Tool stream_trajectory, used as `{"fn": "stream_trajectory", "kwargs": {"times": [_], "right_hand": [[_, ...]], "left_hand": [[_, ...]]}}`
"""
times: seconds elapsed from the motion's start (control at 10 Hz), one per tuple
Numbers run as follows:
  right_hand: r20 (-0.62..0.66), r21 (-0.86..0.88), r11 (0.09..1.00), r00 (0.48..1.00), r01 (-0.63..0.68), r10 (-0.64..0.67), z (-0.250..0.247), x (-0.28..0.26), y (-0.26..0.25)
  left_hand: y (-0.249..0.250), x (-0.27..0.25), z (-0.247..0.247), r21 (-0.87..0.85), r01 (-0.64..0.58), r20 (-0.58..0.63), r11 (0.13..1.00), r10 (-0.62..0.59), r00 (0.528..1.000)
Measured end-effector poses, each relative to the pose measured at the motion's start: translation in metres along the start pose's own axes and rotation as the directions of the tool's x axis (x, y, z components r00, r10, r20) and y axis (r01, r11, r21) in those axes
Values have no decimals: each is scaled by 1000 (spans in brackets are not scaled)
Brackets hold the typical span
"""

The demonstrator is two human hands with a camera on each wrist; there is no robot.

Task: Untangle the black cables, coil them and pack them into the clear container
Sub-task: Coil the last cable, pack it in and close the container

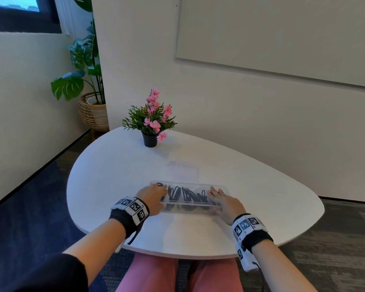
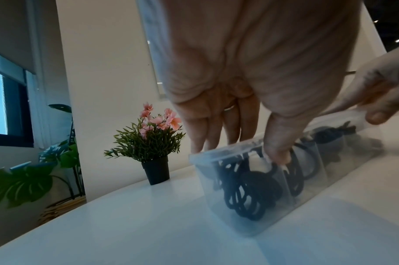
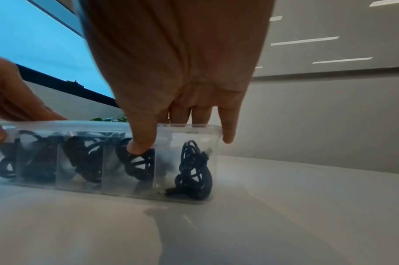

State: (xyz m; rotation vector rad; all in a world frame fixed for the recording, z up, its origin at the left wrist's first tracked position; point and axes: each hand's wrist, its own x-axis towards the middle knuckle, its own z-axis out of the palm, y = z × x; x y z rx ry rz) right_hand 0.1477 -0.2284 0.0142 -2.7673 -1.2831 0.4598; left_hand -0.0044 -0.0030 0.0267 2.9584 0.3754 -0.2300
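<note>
A long clear container (image 1: 190,205) with its lid on lies near the front of the white table (image 1: 261,186). Coiled black cables (image 1: 185,196) fill its separate compartments. My left hand (image 1: 161,197) grips its left end, fingers over the lid and thumb on the near wall. My right hand (image 1: 216,199) grips the right end the same way. In the left wrist view my left hand (image 2: 236,139) spans the container (image 2: 207,179) above a cable coil (image 2: 250,193). In the right wrist view my right hand (image 3: 171,125) straddles the container (image 3: 164,172), the thumb pressing beside a cable (image 3: 193,172).
A small black pot of pink flowers (image 1: 151,121) stands at the table's far left. The wall runs close behind the table. A large leafy plant in a wicker basket (image 1: 93,110) stands on the floor to the left. My knees are under the front edge.
</note>
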Motion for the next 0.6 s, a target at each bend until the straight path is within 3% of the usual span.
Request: {"fn": "stream_trajectory", "kwargs": {"times": [0.2, 0.3, 0.4, 0.5, 0.6], "right_hand": [[-46, -156, 988, 999, 0, -7, -7, 4, -12], [-6, -14, 1000, 1000, 5, -5, -1, 5, -8], [-80, 119, 992, 996, -29, 39, 12, -2, -5], [-350, 209, 978, 933, -15, 88, 21, -17, -1], [-577, 243, 967, 813, 76, 81, 33, -42, 11]], "left_hand": [[4, 3, 9, 4, 6, -55, 1000, -6, 998], [-1, 1, 11, -41, -7, -72, 999, 4, 997], [-9, -10, 21, 60, -7, -46, 998, 10, 999], [-18, -21, 32, 9, 5, -67, 1000, -4, 998], [-34, -39, 42, -121, 28, -159, 992, -47, 986]]}}
